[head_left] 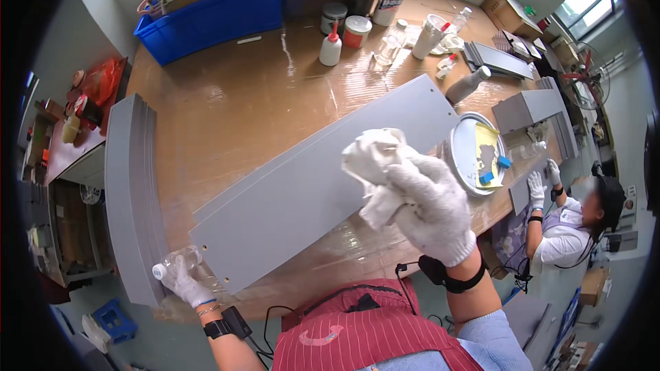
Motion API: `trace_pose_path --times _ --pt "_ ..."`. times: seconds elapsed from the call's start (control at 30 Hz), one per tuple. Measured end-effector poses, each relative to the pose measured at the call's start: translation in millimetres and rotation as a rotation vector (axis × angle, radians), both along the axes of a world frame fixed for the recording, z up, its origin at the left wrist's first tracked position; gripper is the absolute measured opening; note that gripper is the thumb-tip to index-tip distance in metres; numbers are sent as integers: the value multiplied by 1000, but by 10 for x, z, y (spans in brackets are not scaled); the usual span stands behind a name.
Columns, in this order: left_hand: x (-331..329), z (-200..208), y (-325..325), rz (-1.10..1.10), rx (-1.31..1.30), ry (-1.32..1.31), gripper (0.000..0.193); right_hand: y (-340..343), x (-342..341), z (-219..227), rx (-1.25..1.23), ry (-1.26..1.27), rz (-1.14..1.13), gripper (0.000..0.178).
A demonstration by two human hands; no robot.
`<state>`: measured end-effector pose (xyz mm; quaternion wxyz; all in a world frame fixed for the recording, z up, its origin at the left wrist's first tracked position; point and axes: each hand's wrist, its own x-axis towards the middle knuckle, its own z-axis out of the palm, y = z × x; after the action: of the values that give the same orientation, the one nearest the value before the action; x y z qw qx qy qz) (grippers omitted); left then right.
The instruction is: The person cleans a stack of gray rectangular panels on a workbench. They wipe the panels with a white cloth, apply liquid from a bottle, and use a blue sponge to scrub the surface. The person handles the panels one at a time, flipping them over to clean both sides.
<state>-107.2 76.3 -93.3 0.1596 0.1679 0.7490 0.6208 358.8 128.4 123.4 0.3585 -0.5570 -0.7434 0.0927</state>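
Observation:
My left hand, in a white knit glove, is closed around a clear plastic bottle with a white cap, lying tilted at the near left corner of a long grey panel. My gloved right hand grips a crumpled white cloth above the panel's near edge. The panel lies diagonally across the table, with small holes near its ends. A second panel edge shows along its far side, so it seems to lie on another one.
Stacked grey panels stand along the table's left edge. To the right is a round tub with yellow sandpaper and blue blocks on top. Bottles, including a red-tipped white one, and a blue bin stand behind. A co-worker works at right.

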Motion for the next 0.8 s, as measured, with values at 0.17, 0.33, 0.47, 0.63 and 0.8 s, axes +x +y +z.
trace_pose_path --times 0.17,0.33,0.47,0.63,0.8 --pt "-172 -328 190 -215 48 -116 48 305 -796 -383 -253 -515 327 30" --pt "-505 -142 98 -218 -4 -19 54 904 83 -452 -198 -440 -139 30" --pt "-436 874 52 -362 24 62 58 1102 1432 -614 -203 -432 -638 26" --pt "233 2077 81 -721 75 50 74 332 1903 -535 -519 -225 -767 33" --pt "1743 2570 315 -1065 -136 19 78 -499 1892 -1032 -851 -106 -488 27"
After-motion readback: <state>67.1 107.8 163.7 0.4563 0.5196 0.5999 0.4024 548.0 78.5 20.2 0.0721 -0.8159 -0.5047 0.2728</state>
